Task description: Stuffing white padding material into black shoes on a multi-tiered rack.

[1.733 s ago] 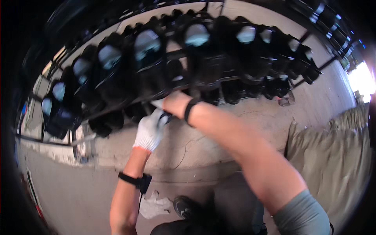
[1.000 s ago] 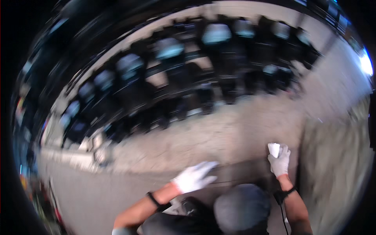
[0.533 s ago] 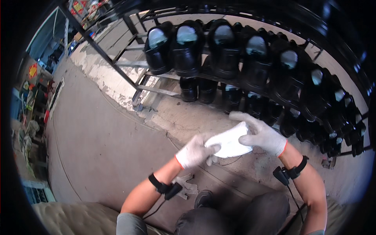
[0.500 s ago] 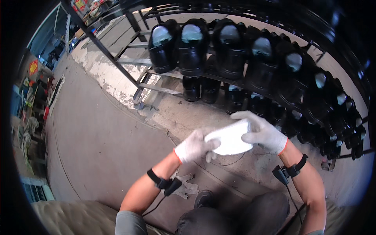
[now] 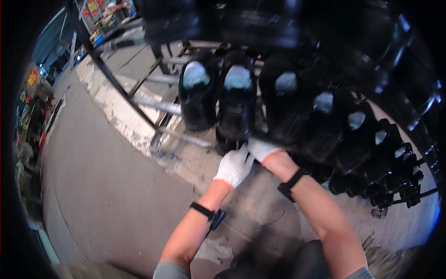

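Both my hands wear white knit gloves with orange cuffs and are close together at the lower tier of a shoe rack. My left hand [image 5: 233,168] has its fingers drawn together at the near side of a black shoe [image 5: 224,143] on that tier; what they grip, if anything, is hidden. My right hand [image 5: 263,150] reaches in beneath the upper row, its fingers out of sight behind a shoe. Just above hangs the heel end of a black shoe [image 5: 237,109] with a pale, shiny patch inside its opening. The white pad is not visible now.
More black shoes [image 5: 283,109] run along the rack to the right. Dark metal bars [image 5: 111,76] frame its left end, and a dark, glossy row [image 5: 260,23] overhangs at the top. A flat, pale glove-shaped piece [image 5: 214,251] lies on the floor near my knees.
My hands have moved from holding the white pad in front of me to the lower tier, and the pad has gone from sight. The rack appears nearer and lower in view.
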Available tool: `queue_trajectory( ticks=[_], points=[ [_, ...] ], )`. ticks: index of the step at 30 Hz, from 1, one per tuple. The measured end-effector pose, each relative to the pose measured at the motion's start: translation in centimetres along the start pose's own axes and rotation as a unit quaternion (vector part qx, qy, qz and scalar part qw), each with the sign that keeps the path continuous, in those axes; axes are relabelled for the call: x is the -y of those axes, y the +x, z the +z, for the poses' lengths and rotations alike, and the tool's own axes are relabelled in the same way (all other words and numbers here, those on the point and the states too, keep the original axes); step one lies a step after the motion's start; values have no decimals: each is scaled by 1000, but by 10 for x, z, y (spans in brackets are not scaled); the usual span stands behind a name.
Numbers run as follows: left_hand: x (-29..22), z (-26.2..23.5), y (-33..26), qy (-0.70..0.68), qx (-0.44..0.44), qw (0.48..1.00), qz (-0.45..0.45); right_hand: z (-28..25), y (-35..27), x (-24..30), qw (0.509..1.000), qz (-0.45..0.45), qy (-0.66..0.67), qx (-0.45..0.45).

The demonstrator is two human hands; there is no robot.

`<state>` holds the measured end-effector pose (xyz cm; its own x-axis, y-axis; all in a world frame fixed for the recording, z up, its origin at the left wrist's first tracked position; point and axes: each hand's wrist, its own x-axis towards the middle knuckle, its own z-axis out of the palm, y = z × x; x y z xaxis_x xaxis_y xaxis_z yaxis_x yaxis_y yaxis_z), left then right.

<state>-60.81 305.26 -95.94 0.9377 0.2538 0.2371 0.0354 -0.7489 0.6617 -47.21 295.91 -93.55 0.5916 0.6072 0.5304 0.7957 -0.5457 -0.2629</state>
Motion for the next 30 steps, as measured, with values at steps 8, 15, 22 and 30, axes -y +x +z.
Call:
queue_trajectory(
  ticks=[8,15,22,30],
  points=[
    [-10,-13,-16,89,-1,996,4,-2,-25,16,948,206,182,161],
    [-104,-134,-68,-34,63,976,-207,-167,-102,38,975,-57,30,212],
    [-284,-488,17,-69,-364,909,-190,-704,8,99,725,337,483,358],
    [-255,-813,267,-185,-390,873,-226,-878,137,99,294,379,856,-191]
  ],
)
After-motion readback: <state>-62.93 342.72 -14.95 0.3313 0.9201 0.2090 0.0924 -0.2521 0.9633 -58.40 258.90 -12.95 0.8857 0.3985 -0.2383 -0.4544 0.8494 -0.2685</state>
